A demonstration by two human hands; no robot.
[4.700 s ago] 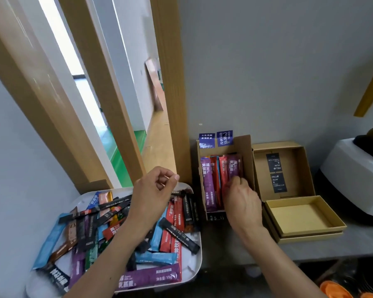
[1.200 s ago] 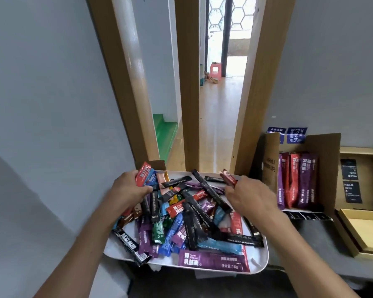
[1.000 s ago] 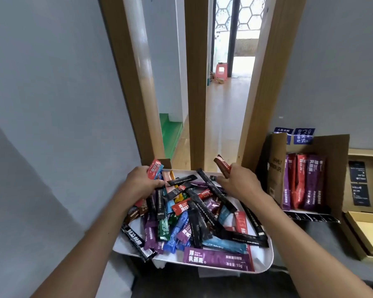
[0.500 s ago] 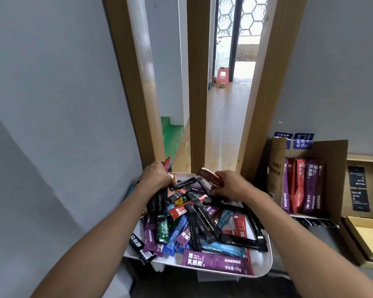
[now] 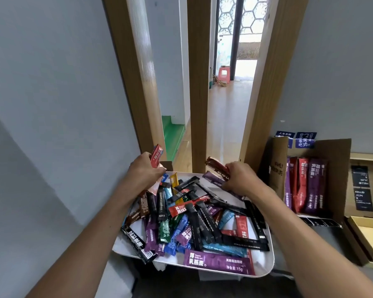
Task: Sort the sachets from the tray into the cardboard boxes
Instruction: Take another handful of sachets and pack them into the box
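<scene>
Newly raised above the central tray (image 5: 270, 262), left hand (image 5: 143, 172) pinches a red sachet (image 5: 156, 157), right hand (image 5: 240, 179) a maroon sachet (image 5: 216, 167); boxing likely follows.

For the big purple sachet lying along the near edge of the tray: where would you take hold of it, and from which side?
Pinch the purple sachet across its narrow width, near the middle, coming from above on the near side. It lies flat and crosswise along the rim of the tray, and nothing seems to lie over it, so its near long edge is probably free to lift.
</scene>
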